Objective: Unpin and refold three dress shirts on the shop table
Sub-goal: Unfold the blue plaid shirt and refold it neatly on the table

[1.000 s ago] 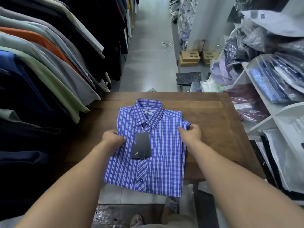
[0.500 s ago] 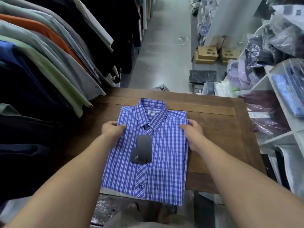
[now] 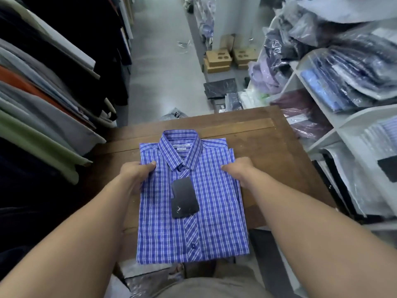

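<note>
Shop aisle, wooden counter (image 3: 268,147): folded blue plaid shirt (image 3: 206,222) lies collar away, near end overhanging. The left hand (image 3: 137,171) and right hand (image 3: 238,168) pinch its side edges, thumbs on top, fingers tucked under. Best to lift evenly and flip; no pins visible.

Grey floor (image 3: 163,82), white shelves (image 3: 365,112), hanging garments (image 3: 43,125)

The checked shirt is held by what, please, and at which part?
Left hand and right hand grip the shirt by its side edges near the shoulders.
</note>
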Action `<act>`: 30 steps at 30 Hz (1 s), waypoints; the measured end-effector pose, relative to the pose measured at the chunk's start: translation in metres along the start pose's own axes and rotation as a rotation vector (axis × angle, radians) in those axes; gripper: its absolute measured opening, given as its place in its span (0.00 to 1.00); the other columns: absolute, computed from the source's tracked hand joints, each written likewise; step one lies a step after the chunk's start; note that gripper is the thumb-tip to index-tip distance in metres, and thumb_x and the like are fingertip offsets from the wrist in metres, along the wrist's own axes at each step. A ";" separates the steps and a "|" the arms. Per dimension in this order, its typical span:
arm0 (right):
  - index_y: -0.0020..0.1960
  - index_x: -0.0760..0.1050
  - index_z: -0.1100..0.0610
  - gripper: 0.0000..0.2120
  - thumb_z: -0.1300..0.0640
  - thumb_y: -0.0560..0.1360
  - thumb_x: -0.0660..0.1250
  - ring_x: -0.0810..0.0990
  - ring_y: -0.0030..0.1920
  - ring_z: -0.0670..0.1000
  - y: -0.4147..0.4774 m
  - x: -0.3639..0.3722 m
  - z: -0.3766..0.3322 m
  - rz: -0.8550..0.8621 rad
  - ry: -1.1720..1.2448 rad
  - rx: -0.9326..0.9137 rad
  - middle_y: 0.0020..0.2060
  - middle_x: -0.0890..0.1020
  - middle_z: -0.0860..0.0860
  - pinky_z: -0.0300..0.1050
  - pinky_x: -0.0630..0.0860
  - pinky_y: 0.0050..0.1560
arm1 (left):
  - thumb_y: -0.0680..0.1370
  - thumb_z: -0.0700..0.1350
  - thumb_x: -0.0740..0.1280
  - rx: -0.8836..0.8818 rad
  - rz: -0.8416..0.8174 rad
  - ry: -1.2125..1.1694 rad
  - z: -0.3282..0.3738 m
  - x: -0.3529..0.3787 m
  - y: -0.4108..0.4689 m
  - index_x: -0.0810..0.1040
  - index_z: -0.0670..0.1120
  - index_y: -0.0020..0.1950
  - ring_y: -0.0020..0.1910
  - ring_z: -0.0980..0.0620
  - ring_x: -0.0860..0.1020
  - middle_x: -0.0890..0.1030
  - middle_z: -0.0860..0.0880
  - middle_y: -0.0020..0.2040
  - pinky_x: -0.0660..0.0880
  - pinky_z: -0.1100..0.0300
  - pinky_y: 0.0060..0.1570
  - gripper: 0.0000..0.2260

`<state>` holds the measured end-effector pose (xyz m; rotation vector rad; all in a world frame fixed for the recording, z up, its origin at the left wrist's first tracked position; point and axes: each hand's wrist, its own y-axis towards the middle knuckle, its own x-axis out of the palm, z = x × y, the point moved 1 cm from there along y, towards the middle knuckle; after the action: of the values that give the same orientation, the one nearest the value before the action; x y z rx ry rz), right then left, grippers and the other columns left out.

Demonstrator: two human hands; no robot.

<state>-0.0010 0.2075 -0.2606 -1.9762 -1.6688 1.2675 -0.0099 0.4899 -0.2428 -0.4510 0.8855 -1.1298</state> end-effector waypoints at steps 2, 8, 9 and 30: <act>0.59 0.76 0.61 0.10 0.60 0.79 0.70 0.82 0.49 0.55 -0.005 0.001 0.006 -0.003 0.047 -0.060 0.57 0.82 0.57 0.50 0.79 0.53 | 0.76 0.45 0.75 0.057 -0.018 -0.028 -0.002 0.002 0.001 0.77 0.43 0.51 0.37 0.48 0.81 0.81 0.46 0.42 0.76 0.55 0.32 0.10; 0.68 0.71 0.57 0.21 0.54 0.77 0.70 0.83 0.55 0.59 -0.026 0.000 0.031 -0.011 0.212 0.008 0.58 0.82 0.55 0.58 0.81 0.56 | 0.78 0.52 0.72 0.035 -0.156 0.138 -0.017 0.005 0.008 0.73 0.41 0.61 0.46 0.41 0.82 0.81 0.42 0.52 0.79 0.47 0.45 0.20; 0.68 0.70 0.56 0.21 0.53 0.77 0.70 0.83 0.55 0.58 -0.029 0.000 0.036 -0.025 0.231 0.016 0.59 0.81 0.55 0.58 0.81 0.55 | 0.78 0.51 0.72 0.059 -0.172 0.184 -0.017 0.005 0.007 0.74 0.40 0.61 0.46 0.42 0.82 0.81 0.42 0.51 0.80 0.47 0.47 0.19; 0.76 0.65 0.50 0.20 0.53 0.84 0.58 0.82 0.54 0.50 -0.142 -0.154 0.065 0.670 0.457 -0.445 0.68 0.76 0.46 0.44 0.79 0.50 | 0.86 0.52 0.52 1.093 -0.478 0.246 0.088 0.130 -0.172 0.58 0.53 0.73 0.55 0.43 0.76 0.74 0.49 0.58 0.73 0.46 0.60 0.16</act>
<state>-0.1382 0.0919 -0.1340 -2.9689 -1.1614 0.5154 -0.0203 0.2944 -0.1172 0.4175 0.2496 -1.9350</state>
